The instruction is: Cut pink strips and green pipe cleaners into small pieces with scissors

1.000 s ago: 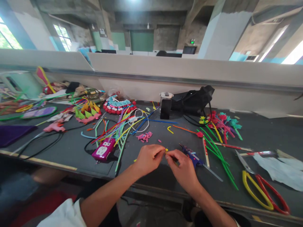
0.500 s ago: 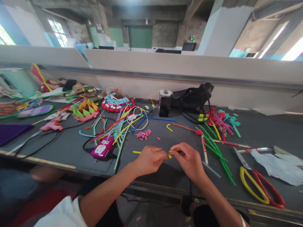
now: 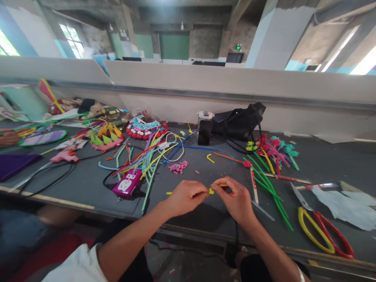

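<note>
The left hand (image 3: 185,199) has its fingers pressed together at the left edge of a small bright yellow fuzzy piece (image 3: 211,191); whether they grip it or only touch it cannot be told. The right hand (image 3: 235,200) pinches the piece between thumb and forefinger, above the dark grey bench (image 3: 323,164) near its front edge. So little of the piece shows that a slack pinch or uneven pull could let it slip away. If the right hand drifted outward, it could knock the translucent stick (image 3: 266,211) just beside it.

Around them, from the left: another person's hand (image 3: 8,138), a pink glue gun (image 3: 64,154) trailing black cable, then a glossy magenta box with a white cartoon face (image 3: 128,183) near a tangled bundle of coloured fuzzy stems (image 3: 151,154), which crowds the left side. A straight yellow strip (image 3: 169,192) lies just beside the left hand; a heap of small pink bits (image 3: 178,167) sits beyond. Past the right hand, long green fuzzy stems (image 3: 273,197) hinder sideways reach, and large scissors with yellow and red handles (image 3: 323,231) lie well apart.
</note>
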Action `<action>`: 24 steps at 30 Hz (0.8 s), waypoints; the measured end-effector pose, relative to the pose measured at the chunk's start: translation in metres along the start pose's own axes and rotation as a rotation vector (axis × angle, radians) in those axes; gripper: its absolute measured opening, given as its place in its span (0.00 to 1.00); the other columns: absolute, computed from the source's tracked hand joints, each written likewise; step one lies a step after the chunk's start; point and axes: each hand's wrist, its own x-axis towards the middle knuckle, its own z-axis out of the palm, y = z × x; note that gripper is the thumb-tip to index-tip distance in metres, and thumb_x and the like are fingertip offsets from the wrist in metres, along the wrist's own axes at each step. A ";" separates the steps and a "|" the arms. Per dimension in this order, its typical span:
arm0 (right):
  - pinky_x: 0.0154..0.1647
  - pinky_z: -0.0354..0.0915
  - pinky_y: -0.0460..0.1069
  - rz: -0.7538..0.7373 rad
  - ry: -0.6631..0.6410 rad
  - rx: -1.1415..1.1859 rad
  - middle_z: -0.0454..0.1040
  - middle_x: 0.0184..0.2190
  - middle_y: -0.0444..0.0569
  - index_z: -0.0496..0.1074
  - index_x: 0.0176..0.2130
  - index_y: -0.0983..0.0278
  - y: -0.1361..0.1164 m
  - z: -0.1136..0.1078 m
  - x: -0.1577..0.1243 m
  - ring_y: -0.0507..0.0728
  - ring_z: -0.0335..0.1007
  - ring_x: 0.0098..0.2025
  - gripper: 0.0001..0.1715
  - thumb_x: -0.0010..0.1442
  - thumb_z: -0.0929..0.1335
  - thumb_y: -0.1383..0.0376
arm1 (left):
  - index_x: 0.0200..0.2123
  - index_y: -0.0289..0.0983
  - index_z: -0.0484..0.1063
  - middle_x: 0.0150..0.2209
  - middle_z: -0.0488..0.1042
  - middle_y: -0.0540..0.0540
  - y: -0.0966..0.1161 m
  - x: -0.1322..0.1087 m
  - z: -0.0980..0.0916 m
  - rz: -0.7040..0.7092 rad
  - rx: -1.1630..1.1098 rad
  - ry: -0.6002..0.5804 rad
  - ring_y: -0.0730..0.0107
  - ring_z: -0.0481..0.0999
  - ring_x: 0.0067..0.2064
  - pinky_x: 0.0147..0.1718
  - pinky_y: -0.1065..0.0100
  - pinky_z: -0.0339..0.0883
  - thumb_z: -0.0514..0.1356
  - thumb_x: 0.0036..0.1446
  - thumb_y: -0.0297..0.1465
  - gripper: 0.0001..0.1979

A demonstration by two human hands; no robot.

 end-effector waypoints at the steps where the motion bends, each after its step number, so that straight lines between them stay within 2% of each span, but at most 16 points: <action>1: 0.33 0.64 0.45 0.009 0.000 0.008 0.75 0.27 0.42 0.74 0.30 0.62 0.000 0.000 0.000 0.51 0.71 0.30 0.07 0.60 0.69 0.63 | 0.31 0.36 0.76 0.28 0.77 0.49 0.002 0.000 0.000 -0.009 -0.033 0.031 0.76 0.72 0.29 0.30 0.75 0.61 0.57 0.59 0.27 0.08; 5: 0.32 0.64 0.45 0.034 0.014 0.010 0.75 0.27 0.42 0.74 0.29 0.61 -0.002 0.000 0.000 0.52 0.70 0.29 0.08 0.60 0.69 0.62 | 0.27 0.33 0.75 0.22 0.71 0.51 0.010 0.002 0.000 -0.177 -0.207 0.140 0.79 0.66 0.24 0.23 0.77 0.56 0.58 0.56 0.27 0.07; 10: 0.31 0.65 0.46 -0.010 0.035 -0.026 0.75 0.27 0.43 0.73 0.30 0.61 -0.003 -0.001 -0.002 0.53 0.70 0.29 0.08 0.61 0.68 0.62 | 0.30 0.32 0.76 0.20 0.69 0.52 0.011 0.004 0.002 -0.324 -0.318 0.041 0.79 0.62 0.22 0.21 0.77 0.53 0.58 0.54 0.28 0.07; 16: 0.35 0.65 0.49 -0.229 0.021 -0.080 0.75 0.28 0.45 0.72 0.32 0.61 -0.003 -0.003 -0.004 0.54 0.70 0.32 0.06 0.62 0.68 0.65 | 0.31 0.34 0.78 0.24 0.73 0.50 0.005 0.001 0.003 -0.228 -0.179 -0.087 0.77 0.67 0.26 0.27 0.75 0.56 0.56 0.56 0.28 0.10; 21: 0.36 0.65 0.50 -0.349 0.008 -0.093 0.76 0.28 0.46 0.72 0.33 0.61 -0.002 -0.005 -0.004 0.54 0.70 0.32 0.03 0.61 0.69 0.68 | 0.27 0.33 0.76 0.20 0.67 0.53 0.007 0.003 0.000 -0.279 -0.161 -0.085 0.78 0.62 0.24 0.23 0.75 0.52 0.55 0.58 0.30 0.12; 24: 0.36 0.65 0.51 -0.363 0.014 -0.100 0.76 0.27 0.46 0.73 0.33 0.61 -0.002 -0.005 -0.004 0.54 0.70 0.32 0.04 0.61 0.69 0.67 | 0.26 0.33 0.75 0.19 0.66 0.53 0.006 0.003 -0.002 -0.228 -0.115 -0.084 0.78 0.62 0.23 0.23 0.75 0.51 0.55 0.57 0.28 0.11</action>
